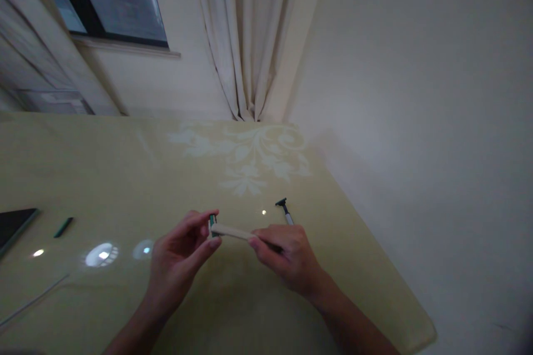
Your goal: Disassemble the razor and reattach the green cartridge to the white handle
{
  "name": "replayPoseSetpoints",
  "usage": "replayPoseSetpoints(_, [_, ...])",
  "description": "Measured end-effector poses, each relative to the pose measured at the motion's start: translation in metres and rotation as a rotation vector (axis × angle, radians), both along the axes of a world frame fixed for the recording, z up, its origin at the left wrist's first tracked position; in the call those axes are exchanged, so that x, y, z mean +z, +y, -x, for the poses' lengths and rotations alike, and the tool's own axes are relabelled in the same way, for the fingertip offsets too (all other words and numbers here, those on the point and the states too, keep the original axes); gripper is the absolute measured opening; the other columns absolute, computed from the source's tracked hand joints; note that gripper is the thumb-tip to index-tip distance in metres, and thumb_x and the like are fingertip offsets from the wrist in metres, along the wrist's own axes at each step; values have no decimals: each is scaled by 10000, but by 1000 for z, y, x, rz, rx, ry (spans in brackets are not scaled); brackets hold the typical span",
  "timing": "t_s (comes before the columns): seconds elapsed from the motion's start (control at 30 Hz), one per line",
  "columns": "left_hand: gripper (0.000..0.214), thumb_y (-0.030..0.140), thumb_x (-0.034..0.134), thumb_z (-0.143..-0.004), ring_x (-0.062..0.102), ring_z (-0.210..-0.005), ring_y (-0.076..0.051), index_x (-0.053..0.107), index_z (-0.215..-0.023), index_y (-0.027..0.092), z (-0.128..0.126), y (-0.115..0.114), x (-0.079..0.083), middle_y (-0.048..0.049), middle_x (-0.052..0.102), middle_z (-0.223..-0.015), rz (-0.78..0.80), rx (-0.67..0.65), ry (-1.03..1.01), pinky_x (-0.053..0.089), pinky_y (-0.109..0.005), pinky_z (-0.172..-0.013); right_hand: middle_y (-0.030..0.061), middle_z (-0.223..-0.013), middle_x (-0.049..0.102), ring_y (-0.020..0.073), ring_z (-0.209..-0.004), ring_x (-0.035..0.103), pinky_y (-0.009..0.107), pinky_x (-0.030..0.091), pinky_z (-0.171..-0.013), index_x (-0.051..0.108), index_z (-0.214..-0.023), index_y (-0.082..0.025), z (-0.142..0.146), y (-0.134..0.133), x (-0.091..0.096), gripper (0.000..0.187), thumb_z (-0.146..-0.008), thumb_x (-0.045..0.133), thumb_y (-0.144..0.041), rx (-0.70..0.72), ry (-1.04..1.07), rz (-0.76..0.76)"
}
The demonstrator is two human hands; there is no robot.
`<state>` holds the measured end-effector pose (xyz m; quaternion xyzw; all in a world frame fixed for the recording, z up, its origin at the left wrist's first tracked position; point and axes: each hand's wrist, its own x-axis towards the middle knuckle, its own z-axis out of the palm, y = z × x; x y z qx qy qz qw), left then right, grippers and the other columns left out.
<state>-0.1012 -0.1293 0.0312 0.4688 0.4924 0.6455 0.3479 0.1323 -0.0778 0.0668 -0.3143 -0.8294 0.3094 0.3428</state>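
Observation:
My left hand (177,255) pinches a small dark razor head (214,219) with green edges between thumb and forefinger, clear of the table. In my right hand (291,255) is a pale slim stick (233,231) shaped like a toothbrush; no bristles can be made out. Its rounded end lies over the razor head, partly covering it. The rear of the stick is hidden in my right fist. Just beyond my right hand lies a razor (286,212) with a dark head and grey handle, its lower end hidden behind the hand.
On the glossy yellow-green table (112,177), a small dark green piece (63,227) lies at left, beside a dark flat panel (16,227). A thin white cable (35,306) runs in from the left edge. A wall (416,150) borders the table's right side; a curtain (245,39) hangs behind.

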Motion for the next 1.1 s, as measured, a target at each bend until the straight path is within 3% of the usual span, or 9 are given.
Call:
replayPoseSetpoints(0.37, [360, 239, 901, -822, 589, -725, -110, 869, -1171, 325, 1, -1, 1, 17, 579, -808, -20, -10, 43, 501, -160, -630, -16, -613, 558, 110, -561, 469, 265, 331, -577, 777, -771, -157, -1, 3, 0, 474, -1095, 591, -449, -30, 47, 91])
replayPoseSetpoints(0.5, [389, 241, 900, -822, 583, -717, -111, 857, -1199, 327, 1, -2, -1, 14, 580, -825, -12, -14, 72, 488, -166, -609, -29, -592, 515, 107, -547, 445, 265, 313, -563, 781, -764, -161, 0, 3, -1, 449, -1084, 605, -422, 29, 54, 159])
replayPoseSetpoints(0.87, [369, 249, 894, -832, 556, -664, -104, 849, -1195, 298, -1, -1, 0, 13, 575, -843, -28, -14, 114, 467, -184, -569, -10, -597, 569, 115, -551, 453, 269, 312, -559, 823, -819, -147, 0, 6, -2, 444, -1082, 608, -432, -60, 66, 139])
replayPoseSetpoints(1.1, [370, 226, 873, -849, 562, -671, -106, 834, -1204, 325, -1, -2, 1, 28, 585, -825, -55, -29, 154, 482, -192, -599, -2, -613, 614, 113, -549, 477, 265, 325, -558, 842, -837, -148, 2, 5, -3, 407, -1067, 635, -413, -42, 87, 167])
